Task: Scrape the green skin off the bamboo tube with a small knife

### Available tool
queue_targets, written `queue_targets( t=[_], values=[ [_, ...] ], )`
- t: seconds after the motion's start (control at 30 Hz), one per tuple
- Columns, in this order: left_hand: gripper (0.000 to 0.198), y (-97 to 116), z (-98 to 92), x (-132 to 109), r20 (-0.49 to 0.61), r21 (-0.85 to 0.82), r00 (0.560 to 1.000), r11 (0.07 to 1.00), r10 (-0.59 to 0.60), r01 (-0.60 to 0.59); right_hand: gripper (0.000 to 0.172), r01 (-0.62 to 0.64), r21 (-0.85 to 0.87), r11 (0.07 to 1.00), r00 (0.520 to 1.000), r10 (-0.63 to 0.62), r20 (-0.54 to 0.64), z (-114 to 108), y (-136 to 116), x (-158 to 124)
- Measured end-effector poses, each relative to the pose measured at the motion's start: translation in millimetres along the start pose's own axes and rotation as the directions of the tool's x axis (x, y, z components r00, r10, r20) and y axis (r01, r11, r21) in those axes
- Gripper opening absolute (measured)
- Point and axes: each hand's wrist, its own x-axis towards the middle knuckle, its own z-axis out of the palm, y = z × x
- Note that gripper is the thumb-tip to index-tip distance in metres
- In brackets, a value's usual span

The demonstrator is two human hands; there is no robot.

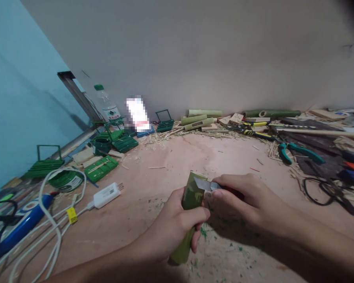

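In the head view, my left hand (184, 220) is wrapped round a green piece of bamboo (181, 249), which leans with its upper end away from me. Patches of lighter surface show near that upper end. My right hand (242, 196) grips a knife (203, 184) by its dark handle, most of which the fingers hide. The short metal blade lies against the bamboo close to its top edge, its tip pointing left. Small green shavings (203, 232) are scattered on the pinkish tabletop (129, 236) below both hands.
At left lie a white charger (106, 195) with cable, a blue tube (26, 220) and small green bamboo constructions (102, 169). A bottle (107, 106) and a lit screen (138, 114) stand behind. Bamboo pieces (205, 113), pliers (301, 152) and scissors (318, 190) lie rearward and right.
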Motion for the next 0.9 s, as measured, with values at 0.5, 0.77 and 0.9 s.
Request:
queue_targets(
  t=[0.5, 0.77, 0.9],
  values=[
    [0.031, -7, 0.3, -6, 0.054, 0.028, 0.998, 0.999, -0.037, 0.035, 0.044, -0.171, 0.072, 0.983, 0.946, 0.184, -0.266, -14, 23, 17],
    [0.033, -3, -9.1, 4, -0.076, -0.108, 0.997, 0.994, -0.027, 0.019, 0.045, -0.174, 0.224, 0.959, 0.968, 0.209, -0.143, -17, 20, 16],
    [0.026, -5, -10.2, 9, -0.043, -0.097, 0.999, 0.995, -0.030, 0.025, 0.046, -0.167, 0.327, 0.930, 0.984, 0.138, 0.110, -5, 10, 7]
  ],
)
